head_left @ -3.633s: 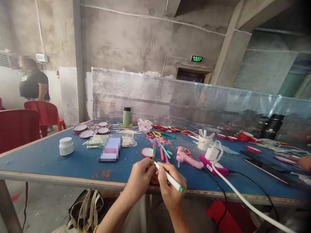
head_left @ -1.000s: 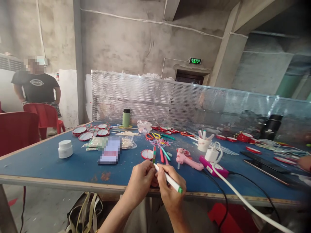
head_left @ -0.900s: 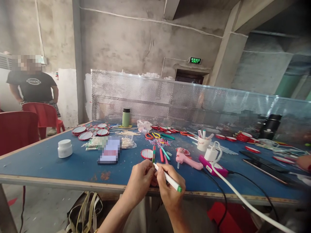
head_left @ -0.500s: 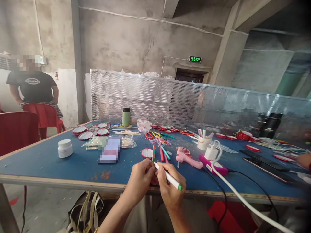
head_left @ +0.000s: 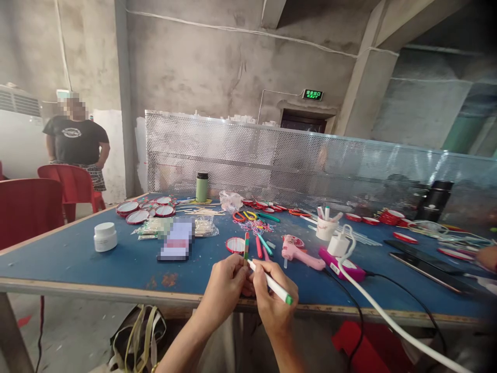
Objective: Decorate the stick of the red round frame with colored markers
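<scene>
1. Your left hand [head_left: 227, 282] grips 1 red-and-green stick [head_left: 246, 243], upright near the table [head_left: 128, 274] edge.
2. Your right hand [head_left: 274, 308] grips 1 white marker [head_left: 277, 289], its front end beside the stick.

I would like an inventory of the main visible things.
striped stick: one, red, green, centre
marker: one, white, green end, centre
table: one, blue, centre
jar: one, white, left
phone: one, pale screen, left
slabs: two, dark, right
round discs: many, red, white, scattered
wooden sticks: several, pale, back
bottles: two, green (back), black (right)
penlike tools: several, red, teal, centre
glue gun: one, pink, right
pen cup: one, white, right
power block: one, purple, right
bag: one, dark, below table
chairs: at least two, red, left
mesh panel: one, silver, back
bystander: one, black shirt, left
another person's hand: one, right edge
left hand: one, bare, holding striped stick
right hand: one, bare, holding marker
</scene>
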A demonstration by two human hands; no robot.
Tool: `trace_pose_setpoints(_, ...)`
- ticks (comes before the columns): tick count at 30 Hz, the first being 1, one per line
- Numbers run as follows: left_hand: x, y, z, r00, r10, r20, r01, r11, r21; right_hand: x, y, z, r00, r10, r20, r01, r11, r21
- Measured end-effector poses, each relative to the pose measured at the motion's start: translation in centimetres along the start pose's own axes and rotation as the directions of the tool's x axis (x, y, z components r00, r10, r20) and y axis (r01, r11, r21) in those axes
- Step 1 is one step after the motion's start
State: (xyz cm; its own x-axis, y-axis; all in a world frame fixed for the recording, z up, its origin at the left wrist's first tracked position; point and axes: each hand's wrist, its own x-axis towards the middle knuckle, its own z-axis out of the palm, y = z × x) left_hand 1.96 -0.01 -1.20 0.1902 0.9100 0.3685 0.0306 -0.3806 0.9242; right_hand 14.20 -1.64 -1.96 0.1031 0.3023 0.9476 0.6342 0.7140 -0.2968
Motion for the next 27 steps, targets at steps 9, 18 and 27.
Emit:
trace_pose_setpoints(9, -0.1, 0.43, 0.12, 1.0, -0.006, 0.009, 0.006, 0.999, -0.036, -0.09, 0.14, -0.07, 1.0, -0.007, -0.003, 0.007, 1.0, -0.025)
trace_pose_setpoints(18, -0.16, 0.46, 0.1, 1.0, -0.016, 0.014, 0.017, 0.999, -0.049, -0.04, 0.12, -0.05, 1.0, 0.0, -0.005, -0.001, 1.0, -0.018)
trace_pose_setpoints(27, -0.02, 0.25, 0.18, 0.999, -0.024, 0.031, 0.027, 0.995, -0.098, -0.28, 0.05, -0.2, 0.998, 0.036, -0.046, -0.037, 0.999, -0.02)
